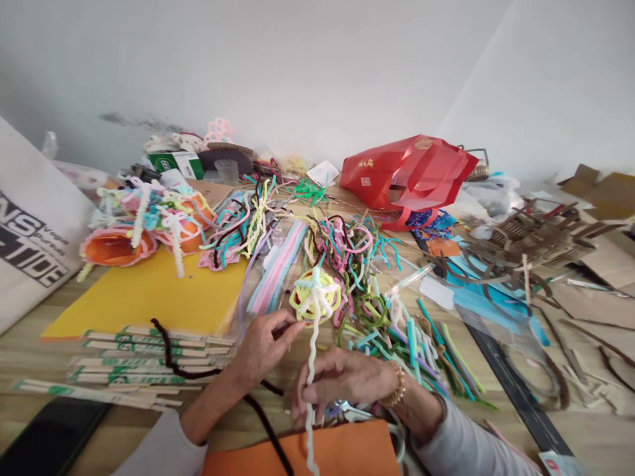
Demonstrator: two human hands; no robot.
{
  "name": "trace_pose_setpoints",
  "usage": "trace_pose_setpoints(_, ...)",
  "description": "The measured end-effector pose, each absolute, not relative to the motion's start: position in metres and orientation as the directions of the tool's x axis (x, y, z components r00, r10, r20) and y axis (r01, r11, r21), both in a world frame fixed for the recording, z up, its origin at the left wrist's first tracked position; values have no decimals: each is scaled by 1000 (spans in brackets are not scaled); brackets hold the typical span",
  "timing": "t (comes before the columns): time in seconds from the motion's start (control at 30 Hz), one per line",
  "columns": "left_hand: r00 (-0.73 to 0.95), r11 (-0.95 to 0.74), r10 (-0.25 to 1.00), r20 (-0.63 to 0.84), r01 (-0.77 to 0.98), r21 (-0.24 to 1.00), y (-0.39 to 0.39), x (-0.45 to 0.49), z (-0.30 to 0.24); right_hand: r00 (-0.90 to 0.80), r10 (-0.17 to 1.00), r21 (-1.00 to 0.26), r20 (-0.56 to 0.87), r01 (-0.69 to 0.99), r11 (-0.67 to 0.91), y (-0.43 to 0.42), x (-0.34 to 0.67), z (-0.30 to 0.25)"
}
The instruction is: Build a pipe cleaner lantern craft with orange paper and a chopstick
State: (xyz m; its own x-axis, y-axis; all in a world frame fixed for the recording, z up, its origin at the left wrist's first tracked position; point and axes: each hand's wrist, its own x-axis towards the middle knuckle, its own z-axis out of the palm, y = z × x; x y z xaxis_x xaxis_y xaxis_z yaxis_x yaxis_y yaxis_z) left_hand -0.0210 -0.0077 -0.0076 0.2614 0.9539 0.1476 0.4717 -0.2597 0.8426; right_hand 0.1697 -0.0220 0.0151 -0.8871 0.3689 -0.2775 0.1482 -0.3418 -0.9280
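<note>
A round ornament [299,299] of coiled yellow pipe cleaner stands upright in front of me, with a white star-like knot and a light blue piece on its face. From it a long white twisted pipe cleaner [312,354] hangs down past the lower edge of the view. My left hand [262,347] is closed, its thumb and forefinger pinching at the ornament's lower left edge. Lower down, my right hand [347,380] has its thumb and fingers closed around the white pipe cleaner. Beneath my hands lie an orange sheet [347,449] and partly hidden scissors [354,413].
Paper-wrapped chopsticks [139,360], a yellow sheet [173,297] and a dark phone [54,433] lie left. Orange cones [119,246] with pipe-cleaner trim stand behind them. Loose pipe cleaners [352,258] crowd the middle. A red bag [377,175] and brown woven strips [540,231] are right.
</note>
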Motion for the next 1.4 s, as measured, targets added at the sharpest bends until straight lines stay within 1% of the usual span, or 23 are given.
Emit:
trace_pose_setpoints(0.07, 283, -253, 951, 127, 469, 846, -8, -21, -7, -912, 298, -909, -282, 154, -388, -21, 174, 19)
trace_pose_setpoints(0.13, 309, -245, 945, 105, 460, 853, -9, -20, -6, -923, 254, -891, -288, 161, -425, -20, 178, 23)
trace_pose_setpoints(0.27, 338, -223, 938, 76, 422, 879, -9, -20, -4, -909, 238, -859, -342, 200, -471, -20, 181, 32)
trace_pose_setpoints(0.37, 412, -186, 911, 30, 344, 920, -10, -22, -3, -891, 244, -867, -383, 255, -429, -22, 182, 39)
trace_pose_setpoints(0.47, 459, -121, 888, -4, 242, 963, -11, -26, -1, -865, 252, -880, -434, 347, -324, -20, 187, 45)
trace_pose_setpoints(0.53, 410, -104, 912, 18, 189, 976, -11, -29, 1, -857, 246, -882, -453, 392, -260, -17, 194, 49)
trace_pose_setpoints(0.63, 279, -89, 959, 56, 107, 990, -7, -34, 3, -862, 264, -897, -432, 383, -219, -11, 205, 53)
trace_pose_setpoints(0.73, 179, -56, 983, 49, 33, 998, -3, -38, 3, -854, 295, -902, -430, 394, -174, -9, 211, 56)
trace_pose_setpoints(0.87, 139, -37, 990, 31, 39, 999, -1, -39, 4, -842, 372, -920, -392, 355, -166, -14, 208, 54)
trace_pose_setpoints(0.93, 136, -38, 990, 29, 60, 997, -1, -38, 5, -846, 391, -932, -362, 330, -149, -17, 205, 51)
trace_pose_setpoints(1.0, 138, -50, 990, 39, 83, 995, -2, -36, 6, -846, 393, -931, -360, 352, -94, -19, 203, 50)
trace_pose_setpoints(1.07, 135, -74, 989, 58, 115, 991, -2, -33, 7, -834, 391, -910, -388, 415, -16, -21, 200, 49)
trace_pose_setpoints(1.17, 130, -111, 988, 89, 172, 979, -6, -28, 9, -827, 391, -863, -405, 487, 136, -24, 195, 52)
trace_pose_setpoints(1.3, 110, -142, 986, 122, 205, 968, -19, -21, 20, -862, 370, -812, -348, 474, 341, -33, 189, 61)
trace_pose_setpoints(1.4, 138, -197, 976, 167, 249, 948, -31, -21, 34, -895, 350, -747, -277, 430, 507, -43, 180, 67)
